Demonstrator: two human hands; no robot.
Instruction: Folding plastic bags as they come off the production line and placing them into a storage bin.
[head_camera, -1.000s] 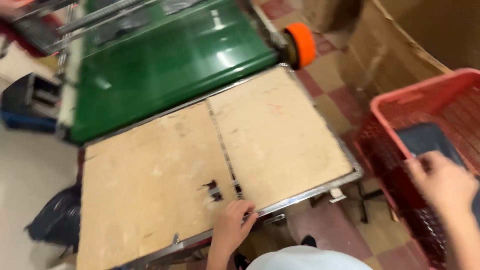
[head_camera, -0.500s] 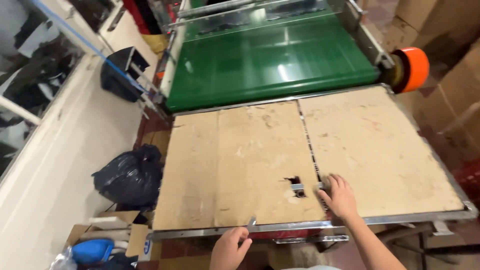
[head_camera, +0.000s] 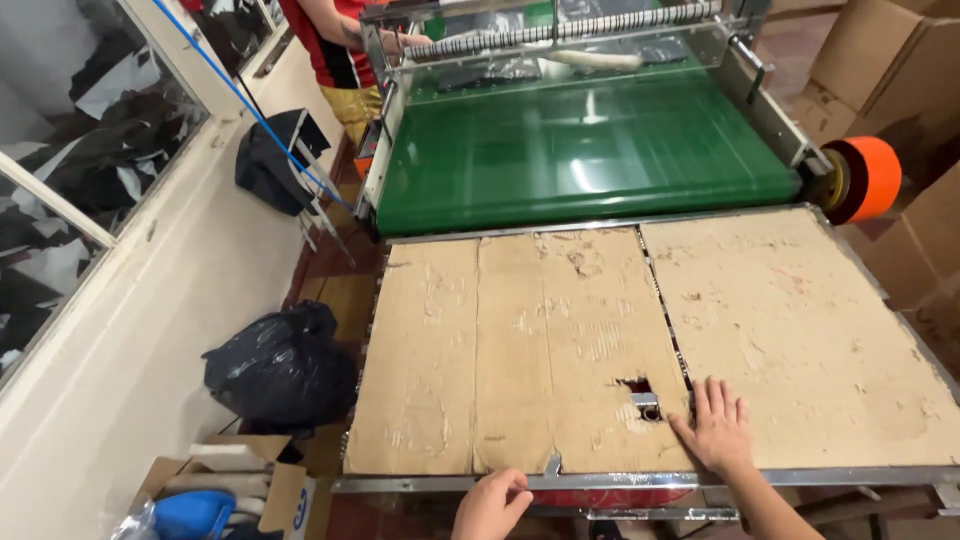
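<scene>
Work table: a wide metal-framed table (head_camera: 640, 478) topped with worn brown cardboard sheets (head_camera: 520, 350), scuffed and peeling, laid side by side with a seam running front to back.
Conveyor: a glossy green belt (head_camera: 580, 150) butts against the table's far edge, with a striped roller (head_camera: 560, 28) and a clear guard across its far end.
Wall: a pale wall with glazed panels (head_camera: 90, 150) runs along the left side.
Boxes: stacked brown cardboard cartons (head_camera: 890, 60) stand at the far right.
Bag: a black plastic sack (head_camera: 280, 365) sits on the floor just left of the table.
Other person: someone in a red top and yellow trousers (head_camera: 340, 50) stands at the conveyor's far left corner.
Chair: a dark folding seat (head_camera: 275, 155) leans by the wall.
Roll: an orange roll (head_camera: 870, 178) is mounted at the conveyor's right end.
Small carton: an open box with a blue object (head_camera: 195, 510) is at the lower left.
Right hand: the right hand (head_camera: 715, 430) lies flat and open, fingers spread, palm down on the cardboard near the front edge, holding nothing.
Left hand: the left hand (head_camera: 490, 503) is curled loosely at the table's front rail, fingers bent; whether it grips anything cannot be told.
Hole: a torn dark hole (head_camera: 640, 395) in the cardboard, showing a metal part, lies just left of the right fingertips.
</scene>
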